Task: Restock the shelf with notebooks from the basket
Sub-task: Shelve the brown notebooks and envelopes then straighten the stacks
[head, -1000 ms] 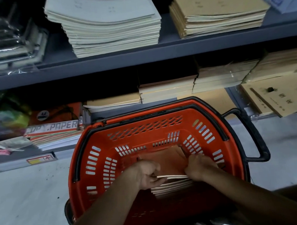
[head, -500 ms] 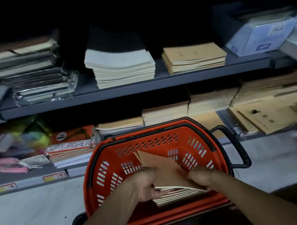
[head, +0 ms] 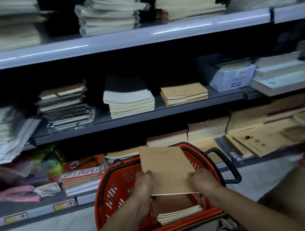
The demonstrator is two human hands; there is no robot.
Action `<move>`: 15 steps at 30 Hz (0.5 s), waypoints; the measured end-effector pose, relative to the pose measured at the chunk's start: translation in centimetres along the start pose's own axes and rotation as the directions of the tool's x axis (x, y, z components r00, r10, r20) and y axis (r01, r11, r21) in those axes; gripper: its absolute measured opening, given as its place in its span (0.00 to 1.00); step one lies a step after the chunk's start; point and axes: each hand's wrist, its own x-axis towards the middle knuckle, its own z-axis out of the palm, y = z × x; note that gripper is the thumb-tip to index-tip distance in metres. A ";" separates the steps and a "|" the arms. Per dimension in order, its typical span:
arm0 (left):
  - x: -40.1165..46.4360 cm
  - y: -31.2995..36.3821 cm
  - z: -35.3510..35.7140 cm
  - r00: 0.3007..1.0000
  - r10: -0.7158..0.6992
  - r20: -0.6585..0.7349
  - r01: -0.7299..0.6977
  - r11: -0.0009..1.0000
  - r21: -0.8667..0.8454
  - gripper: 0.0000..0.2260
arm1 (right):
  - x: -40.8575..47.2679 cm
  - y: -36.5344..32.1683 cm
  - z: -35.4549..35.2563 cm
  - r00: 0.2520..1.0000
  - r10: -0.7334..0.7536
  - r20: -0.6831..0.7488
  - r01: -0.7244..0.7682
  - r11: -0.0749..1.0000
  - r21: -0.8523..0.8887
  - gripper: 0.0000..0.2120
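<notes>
- The left hand [head: 143, 184] and right hand [head: 202, 181] each had a clamped grip on a brown notebook [head: 166, 168], held above the red basket [head: 108, 198].
- More notebooks [head: 180, 214] lay stacked inside the basket, below the shelf [head: 138, 118].

light: dim, shelf recesses near black
glare: streaks along top shelf edge [head: 118, 40]
blur: smeared corners, bowed edges
</notes>
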 end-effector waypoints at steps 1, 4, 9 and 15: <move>-0.5 0.4 0.0 0.999 0.036 -0.006 -0.036 0.999 0.011 0.10 | -0.7 -0.6 -0.3 0.999 -0.026 -0.023 0.026 1.000 -0.003 0.13; -2.1 1.6 0.3 0.990 0.142 0.009 -0.142 0.989 0.044 0.12 | -2.5 -1.8 -1.3 0.988 -0.102 -0.113 0.108 0.993 0.048 0.11; -4.0 4.2 1.3 0.963 0.268 0.024 -0.269 0.962 0.055 0.12 | -4.9 -3.4 -2.9 0.929 -0.196 -0.313 0.263 0.947 0.185 0.07; -5.0 7.4 2.7 0.925 0.376 0.053 -0.379 0.922 0.081 0.10 | -6.3 -6.5 -5.6 0.843 -0.289 -0.454 0.360 0.930 0.074 0.07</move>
